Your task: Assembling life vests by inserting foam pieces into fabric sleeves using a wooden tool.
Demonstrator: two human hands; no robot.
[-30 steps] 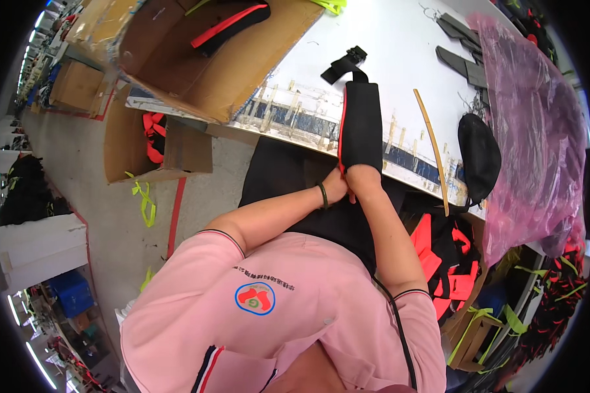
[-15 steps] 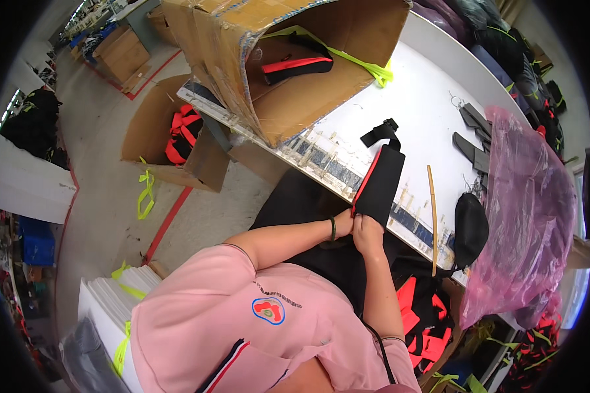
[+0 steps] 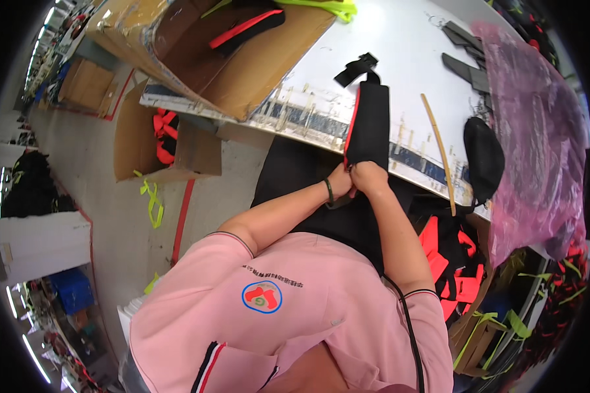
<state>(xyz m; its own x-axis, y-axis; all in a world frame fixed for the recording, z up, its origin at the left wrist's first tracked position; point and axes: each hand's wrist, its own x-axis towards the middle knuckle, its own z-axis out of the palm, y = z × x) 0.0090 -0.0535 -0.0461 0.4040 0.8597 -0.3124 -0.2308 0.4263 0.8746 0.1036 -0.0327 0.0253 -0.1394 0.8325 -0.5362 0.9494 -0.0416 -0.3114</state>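
Note:
A black padded strap (image 3: 372,124) with a red-orange edge lies across the front edge of the white table. Black webbing with a buckle (image 3: 360,67) extends from its far end. At its near end, over my lap, both hands meet. My left hand (image 3: 339,183), with a dark bangle at the wrist, is closed at the strap's left near corner. Beside it, touching, my right hand (image 3: 368,177) is closed over the near end. My fingers hide what lies between them.
A cardboard box (image 3: 269,72) on its side holds another black and red piece. Right of the strap are a thin wooden stick (image 3: 441,154), a black pouch (image 3: 484,157), grey pieces (image 3: 467,72) and pink plastic film (image 3: 537,131). Boxes of red and black pieces (image 3: 449,272) stand below the table.
The whole view has shifted, so table and box sit higher in the picture. Both hands stay together at the strap's near end, and the strap appears more upright in the picture.

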